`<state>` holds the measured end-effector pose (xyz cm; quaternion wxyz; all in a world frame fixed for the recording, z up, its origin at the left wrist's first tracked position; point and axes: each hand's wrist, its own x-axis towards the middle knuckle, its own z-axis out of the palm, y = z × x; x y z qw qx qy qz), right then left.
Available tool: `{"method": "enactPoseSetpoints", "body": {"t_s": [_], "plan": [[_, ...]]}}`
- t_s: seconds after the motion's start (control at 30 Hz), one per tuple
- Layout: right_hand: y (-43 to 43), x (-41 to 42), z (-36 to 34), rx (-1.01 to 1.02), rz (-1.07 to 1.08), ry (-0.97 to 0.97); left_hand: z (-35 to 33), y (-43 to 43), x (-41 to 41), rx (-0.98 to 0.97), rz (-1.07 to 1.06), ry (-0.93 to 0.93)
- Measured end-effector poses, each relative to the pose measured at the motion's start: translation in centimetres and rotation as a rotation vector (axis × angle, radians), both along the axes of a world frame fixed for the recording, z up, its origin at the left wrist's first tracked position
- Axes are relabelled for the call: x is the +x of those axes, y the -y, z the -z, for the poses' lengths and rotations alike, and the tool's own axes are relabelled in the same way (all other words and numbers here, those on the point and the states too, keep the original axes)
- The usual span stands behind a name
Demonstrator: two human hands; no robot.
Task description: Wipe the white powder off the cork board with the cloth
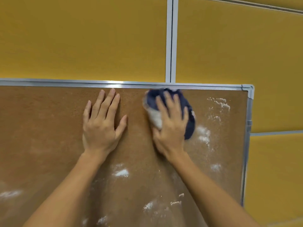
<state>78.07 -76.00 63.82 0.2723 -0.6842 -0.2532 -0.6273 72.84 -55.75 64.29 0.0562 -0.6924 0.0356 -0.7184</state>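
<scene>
cork board [41, 125] bare L, frame [247, 136] bounds R

bright even light, glare on frame [114, 86], right hand [170, 128] blurred, edges perhaps bowed

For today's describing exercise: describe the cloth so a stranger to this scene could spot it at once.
Find the brown cork board against the yellow wall. Near its top edge, the right hand presses a bunched cloth. It alone is dark blue, partly dusted white.
</scene>
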Motion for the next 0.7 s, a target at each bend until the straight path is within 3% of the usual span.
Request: {"method": "enactPoseSetpoints", "body": {"t_s": [0.07,0.13,0.43,0.7], "plan": [[0.6,-0.4,3.3,-0.257,-0.051,0.042,0.0,-0.3,-0.1,0.008,0.013,0.003],[3.6,0.2,5.8,-0.367,-0.056,0.04,0.0,-0.4,-0.2,-0.006,0.022,0.002],[10.4,-0.4,3.1,-0.137,-0.027,-0.023,-0.3,1.6,-0.6,-0.099,0.076,-0.031],[16.6,2.1,1.8,-0.009,0.007,0.037,-2.4,13.0,2.2,0.065,0.197,-0.03]]}}
